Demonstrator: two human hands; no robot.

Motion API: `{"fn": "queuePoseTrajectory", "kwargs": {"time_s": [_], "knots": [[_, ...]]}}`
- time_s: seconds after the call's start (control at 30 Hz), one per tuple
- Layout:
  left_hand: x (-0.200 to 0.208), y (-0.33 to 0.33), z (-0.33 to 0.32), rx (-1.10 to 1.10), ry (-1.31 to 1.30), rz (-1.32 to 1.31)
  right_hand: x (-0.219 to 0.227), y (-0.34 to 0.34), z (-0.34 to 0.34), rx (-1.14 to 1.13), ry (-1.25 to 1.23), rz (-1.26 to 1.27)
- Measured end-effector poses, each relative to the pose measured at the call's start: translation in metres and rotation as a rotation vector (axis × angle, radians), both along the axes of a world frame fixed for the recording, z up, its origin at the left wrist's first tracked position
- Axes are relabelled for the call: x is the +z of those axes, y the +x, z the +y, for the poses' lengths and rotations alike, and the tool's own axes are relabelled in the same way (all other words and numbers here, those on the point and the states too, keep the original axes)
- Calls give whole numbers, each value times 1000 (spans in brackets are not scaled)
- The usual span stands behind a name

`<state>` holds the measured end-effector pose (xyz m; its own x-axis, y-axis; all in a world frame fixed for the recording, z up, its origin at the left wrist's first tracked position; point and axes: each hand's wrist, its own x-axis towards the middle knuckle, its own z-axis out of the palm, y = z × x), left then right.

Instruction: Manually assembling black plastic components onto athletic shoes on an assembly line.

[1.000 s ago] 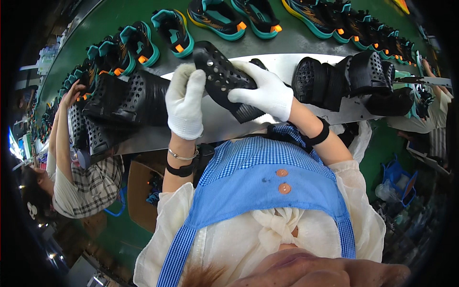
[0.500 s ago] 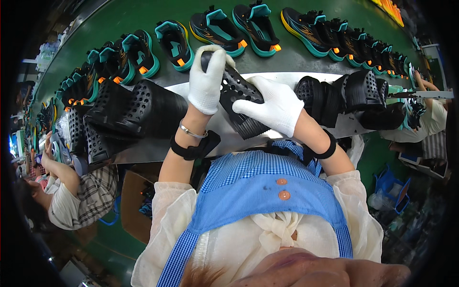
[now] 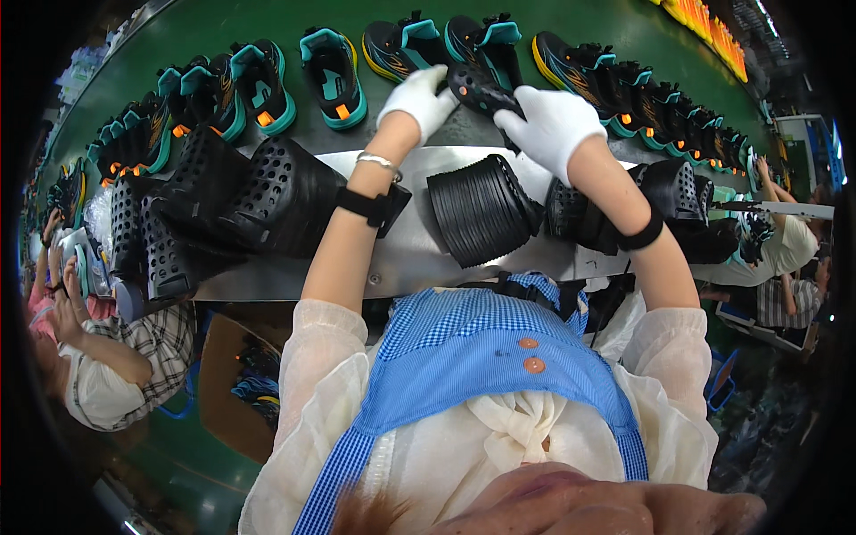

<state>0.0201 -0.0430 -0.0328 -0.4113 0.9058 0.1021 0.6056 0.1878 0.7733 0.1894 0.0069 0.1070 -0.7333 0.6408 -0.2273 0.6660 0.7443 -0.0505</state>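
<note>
My right hand (image 3: 560, 129), in a white glove, is closed on the right end of a black perforated plastic shoe insert (image 3: 481, 89). The insert is held above the row of shoes, in front of a black shoe with a turquoise collar (image 3: 497, 36). At the insert's left end is my gloved left hand (image 3: 419, 102), thumb and forefinger apart. Whether its fingertips touch the insert I cannot tell. Just left of that shoe stands another black shoe (image 3: 383, 49), with a yellow and turquoise sole. A nested stack of ribbed black inserts (image 3: 481, 214) lies below my hands on a metal ledge (image 3: 392, 259).
More black and turquoise shoes (image 3: 339, 80) line the green table (image 3: 312, 18) on both sides. Perforated black inserts (image 3: 276, 196) are piled at left on the ledge, with others (image 3: 673, 192) at right. An open cardboard box (image 3: 223, 383) sits below; another person (image 3: 116, 374) works at left.
Both hands have moved away from me and rightward with one perforated insert. The ribbed stack now lies on the ledge below. My left hand's fingers have opened from around the insert.
</note>
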Motion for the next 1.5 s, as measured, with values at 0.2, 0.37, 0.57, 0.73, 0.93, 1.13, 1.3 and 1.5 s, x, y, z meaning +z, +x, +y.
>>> {"fn": "queuePoseTrajectory", "kwargs": {"time_s": [0.2,0.37,0.57,0.73,0.93,1.13,1.3,1.5], "knots": [[17,9,-16,18,-236,86,-10,-66,44,43,-242,-126],[13,13,-22,10,-200,155,-27,-105,62,72,-206,-182],[10,8,-9,42,-431,77,-89,-149,41,99,79,-149],[7,2,3,-82,-653,222,-96,-155,46,73,-114,-142],[-5,-3,8,-91,-678,240,-108,-157,52,172,-140,-81],[-6,-6,9,-59,-700,259,-101,-174,42,154,-92,-72],[6,-4,7,-74,-647,379,-109,-167,45,128,-95,125],[-7,-11,10,-131,-620,548,-74,-145,47,227,-281,26]]}}
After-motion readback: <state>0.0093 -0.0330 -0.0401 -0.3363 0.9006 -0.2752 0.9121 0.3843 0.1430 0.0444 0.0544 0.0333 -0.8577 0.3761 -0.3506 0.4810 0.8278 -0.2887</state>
